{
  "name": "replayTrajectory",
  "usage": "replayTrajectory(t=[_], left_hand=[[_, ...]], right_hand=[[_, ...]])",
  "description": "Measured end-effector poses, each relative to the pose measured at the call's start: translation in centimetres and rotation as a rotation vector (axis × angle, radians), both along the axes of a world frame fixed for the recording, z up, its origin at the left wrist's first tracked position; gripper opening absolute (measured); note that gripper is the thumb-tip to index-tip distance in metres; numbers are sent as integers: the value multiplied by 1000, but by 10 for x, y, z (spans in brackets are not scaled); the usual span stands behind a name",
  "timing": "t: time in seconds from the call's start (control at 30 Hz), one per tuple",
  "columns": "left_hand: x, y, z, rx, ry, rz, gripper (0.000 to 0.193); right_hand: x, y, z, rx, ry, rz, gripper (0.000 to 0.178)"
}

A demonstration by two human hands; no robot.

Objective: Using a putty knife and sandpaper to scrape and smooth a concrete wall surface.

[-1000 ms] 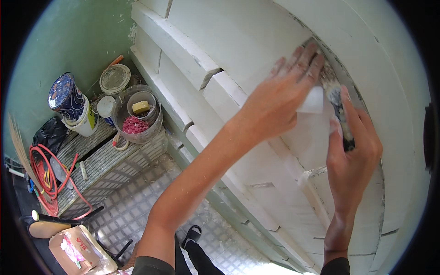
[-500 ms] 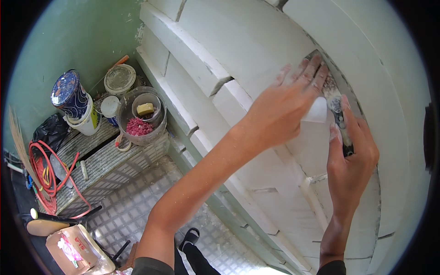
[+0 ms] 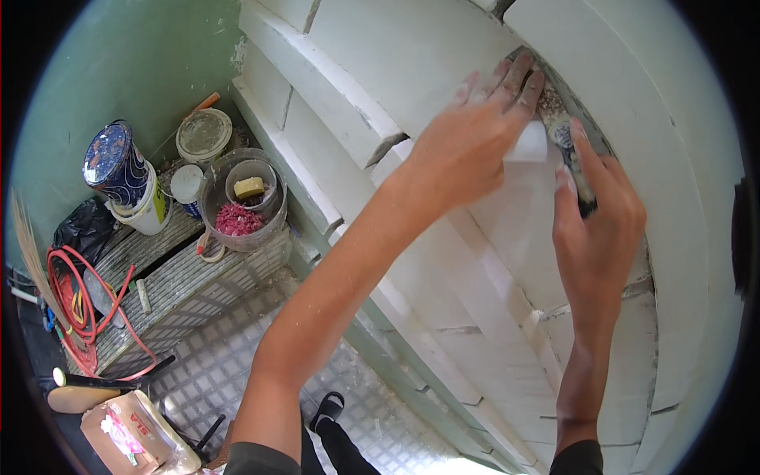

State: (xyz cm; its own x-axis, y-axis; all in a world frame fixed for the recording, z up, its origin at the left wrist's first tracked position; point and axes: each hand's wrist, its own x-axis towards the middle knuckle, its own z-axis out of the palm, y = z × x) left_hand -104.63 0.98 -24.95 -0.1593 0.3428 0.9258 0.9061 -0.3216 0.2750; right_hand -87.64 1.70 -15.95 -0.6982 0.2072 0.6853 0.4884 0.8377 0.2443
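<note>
My right hand (image 3: 598, 226) grips a putty knife (image 3: 584, 178) by its dark, plaster-smeared handle, thumb and forefinger on opposite sides. The speckled blade end lies along the dark joint between the white wall panels. With fingers stretched and apart, my left hand (image 3: 467, 146) presses its dusty fingertips on or beside the blade end. Its thumb is hidden under the hand. A small smooth white piece (image 3: 529, 144) shows between my left palm and the putty knife; what it belongs to cannot be made out.
Stepped white ledges (image 3: 340, 87) run diagonally below my arms. At left, a slatted bench (image 3: 170, 273) bears stacked paint buckets (image 3: 127, 174), a clear tub (image 3: 265, 226) with a sponge, and a red hose (image 3: 83, 328). A cardboard box (image 3: 119, 447) lies on the tiled floor (image 3: 245, 328).
Both hands and the putty knife have moved up and slightly left along the joint. The white piece has shifted with them. My right hand keeps its hold.
</note>
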Motion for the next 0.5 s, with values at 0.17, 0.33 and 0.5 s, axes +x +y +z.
replayTrajectory(t=[0.17, 0.33, 0.5], left_hand=[[15, -14, -10, -51, 21, -71, 85], [-7, -7, -1, 8, 6, -21, 85], [17, -11, -8, -44, 18, -78, 83]], right_hand=[[14, -17, -15, -74, 38, -3, 52], [-11, -7, -6, -11, 14, 21, 48], [17, -15, -11, -57, 67, -29, 56]])
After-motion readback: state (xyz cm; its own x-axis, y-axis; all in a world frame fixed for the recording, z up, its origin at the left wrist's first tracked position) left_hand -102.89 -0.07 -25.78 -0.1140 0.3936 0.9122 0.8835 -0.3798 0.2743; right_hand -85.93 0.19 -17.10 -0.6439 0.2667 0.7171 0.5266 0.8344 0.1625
